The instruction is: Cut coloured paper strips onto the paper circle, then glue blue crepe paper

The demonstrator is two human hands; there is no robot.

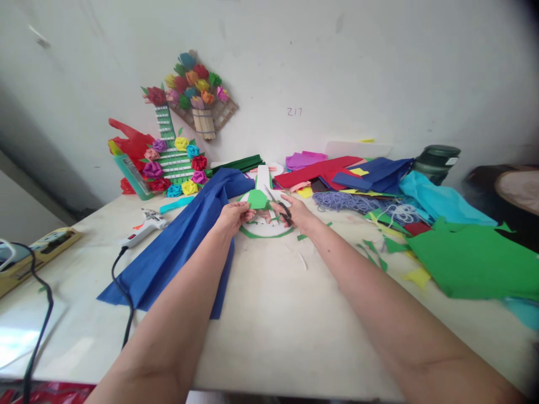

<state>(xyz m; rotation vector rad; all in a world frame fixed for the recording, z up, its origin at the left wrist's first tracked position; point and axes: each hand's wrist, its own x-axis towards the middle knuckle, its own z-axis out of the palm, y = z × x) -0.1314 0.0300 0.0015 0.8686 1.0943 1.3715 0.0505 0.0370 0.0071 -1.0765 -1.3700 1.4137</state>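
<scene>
Head view: two bare hands at work over a pale counter [269, 314], arms entering from the lower edge. Left hand [238, 216]: grip closed, thumb and fingertips pinching the lower left edge of a green piece [257, 199], which is held up over the middle of the counter. Right hand [296, 212]: grip closed about the dark handles of a pair of scissors [286, 214], blades pointing up and leftward, just beside the green piece; how far the blades stand apart is too small to tell. Beneath both: one white cutout [263, 229], round-bodied with green edging, its neck pointing toward the wall [379, 73]; small scraps lie on it. Left of the hands: one long blue sheet [172, 247], creased; one white glue gun [145, 231] with black cord; one yellow-edged power strip [42, 252] at the far left. Back left: one green, guitar-shaped model [172, 163] trimmed with paper flowers, standing near the wall; beside it one turquoise bottle [132, 177], tilted, and one red bag [138, 146]. On the wall: one multicoloured bouquet [197, 87]. Back right: one red sheet [318, 172], one folded blue sheet [379, 177], one heap of violet yarn [345, 203], and one dark green jar [435, 163]. Right: one crumpled light blue sheet [444, 199], one large green sheet [475, 261], and yellow scraps [419, 276] near its left edge.
</scene>
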